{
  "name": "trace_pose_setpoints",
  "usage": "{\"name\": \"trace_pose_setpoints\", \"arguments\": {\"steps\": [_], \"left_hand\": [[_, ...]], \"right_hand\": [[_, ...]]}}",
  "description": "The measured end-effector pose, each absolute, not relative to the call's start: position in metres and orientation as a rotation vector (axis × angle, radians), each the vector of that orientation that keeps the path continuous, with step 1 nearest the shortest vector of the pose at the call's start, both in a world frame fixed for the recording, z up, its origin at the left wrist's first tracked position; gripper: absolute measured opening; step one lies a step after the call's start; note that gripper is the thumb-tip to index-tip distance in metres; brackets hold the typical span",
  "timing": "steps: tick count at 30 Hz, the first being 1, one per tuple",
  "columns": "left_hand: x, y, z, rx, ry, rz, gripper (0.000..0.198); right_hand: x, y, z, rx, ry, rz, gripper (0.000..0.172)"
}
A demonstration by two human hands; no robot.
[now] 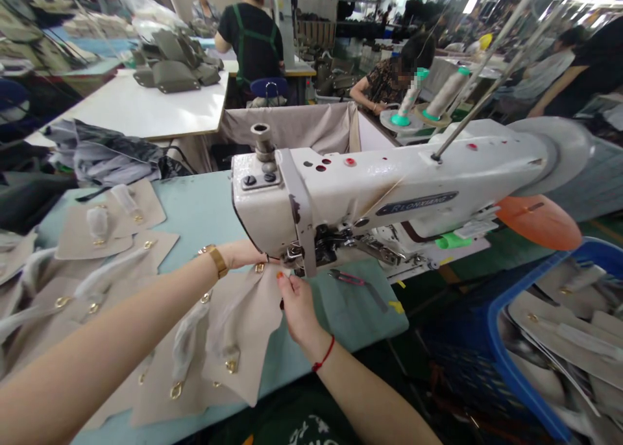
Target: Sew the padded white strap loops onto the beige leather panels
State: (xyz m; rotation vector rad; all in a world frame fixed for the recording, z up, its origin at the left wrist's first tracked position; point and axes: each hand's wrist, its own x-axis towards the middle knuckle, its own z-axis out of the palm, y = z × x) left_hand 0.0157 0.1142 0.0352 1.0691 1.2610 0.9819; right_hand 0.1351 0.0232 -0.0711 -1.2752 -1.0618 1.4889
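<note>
A beige bag panel (248, 312) with gold metal rings and a white-wrapped strap lies under the head of a white sewing machine (341, 179). My right hand (298, 305) pinches the panel's right edge, thumb on top, just in front of the presser foot. My left hand (243, 255) reaches across to the far edge of the panel, beside the needle area. Its visible fingers stretch out flat, and the machine head hides part of them. Small pink-handled thread snips (348, 277) lie on the pale green table (335, 315), right of my right hand.
Several similar beige panels (97, 263) with wrapped straps overlap on the left. A blue basket (496, 322) of panels stands at the lower right. Thread cones (440, 95) rise behind the machine. A white table (146, 108) holds grey-green pieces (178, 65). Other people work beyond.
</note>
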Motion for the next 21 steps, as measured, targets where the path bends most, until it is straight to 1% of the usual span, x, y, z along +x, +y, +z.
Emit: {"name": "trace_pose_setpoints", "arguments": {"steps": [2,6,8,13,21], "left_hand": [[0.016,0.105,0.024,1.084,1.186,0.881,0.023],[0.016,0.091,-0.001,1.081,1.120,0.786,0.020],[0.017,0.084,-0.012,1.061,1.107,0.748,0.024],[0.025,0.069,-0.026,1.000,1.105,0.835,0.035],[0.025,0.057,-0.024,1.096,1.231,0.895,0.039]], "right_hand": [[0.145,0.025,-0.065,-1.283,-1.142,1.491,0.041],[0.163,0.032,-0.057,-1.255,-1.216,1.624,0.039],[0.171,0.036,-0.055,-1.231,-1.239,1.708,0.038],[0.191,0.049,-0.047,-1.194,-1.297,1.834,0.037],[0.207,0.067,-0.029,-1.161,-1.380,1.983,0.037]]}}
